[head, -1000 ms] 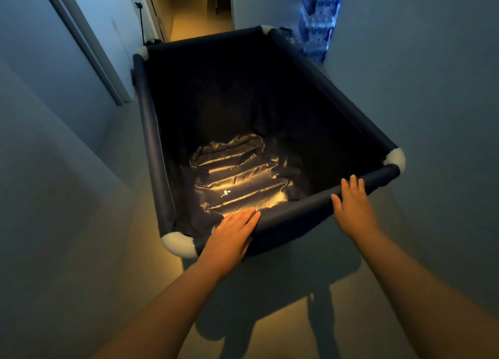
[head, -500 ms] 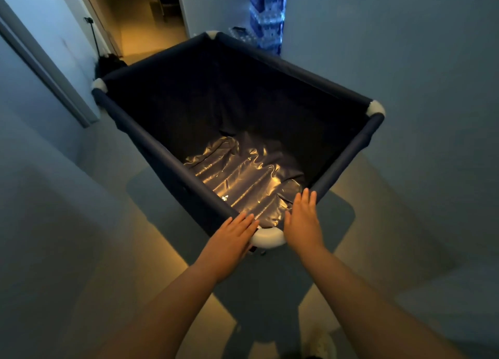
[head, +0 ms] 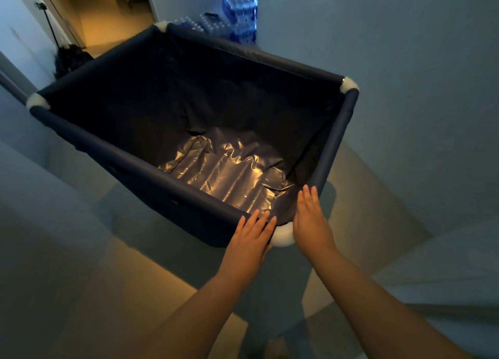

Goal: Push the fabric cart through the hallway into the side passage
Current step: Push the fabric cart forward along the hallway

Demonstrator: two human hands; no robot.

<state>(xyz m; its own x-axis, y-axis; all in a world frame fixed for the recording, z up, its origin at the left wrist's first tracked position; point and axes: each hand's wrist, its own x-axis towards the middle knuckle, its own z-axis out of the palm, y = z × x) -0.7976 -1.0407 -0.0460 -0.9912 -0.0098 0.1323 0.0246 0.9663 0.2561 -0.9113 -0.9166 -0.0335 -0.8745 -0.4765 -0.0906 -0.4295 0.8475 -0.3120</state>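
Note:
The fabric cart (head: 135,156) is a deep navy cloth bin on a tube frame with white corner joints, and it stands at an angle across the dim hallway. Its inside holds only a shiny, wrinkled liner floor. The near white corner (head: 283,235) points at me. My left hand (head: 252,239) lies over the long rail just left of that corner, fingers across the top and thumb hidden. My right hand (head: 310,220) presses flat against the short rail just right of the corner, fingers straight and together.
Blue-lit stacked packs of water bottles (head: 239,7) stand beyond the cart's far corner. A warm-lit opening (head: 108,15) lies at the upper left, with a dark bundle and thin pole (head: 70,61) beside it. Walls close in on the right (head: 405,88) and left.
The cart has swung round so that a corner now faces me. My right hand has shifted from the far end of the near rail to beside that corner, close to my left hand.

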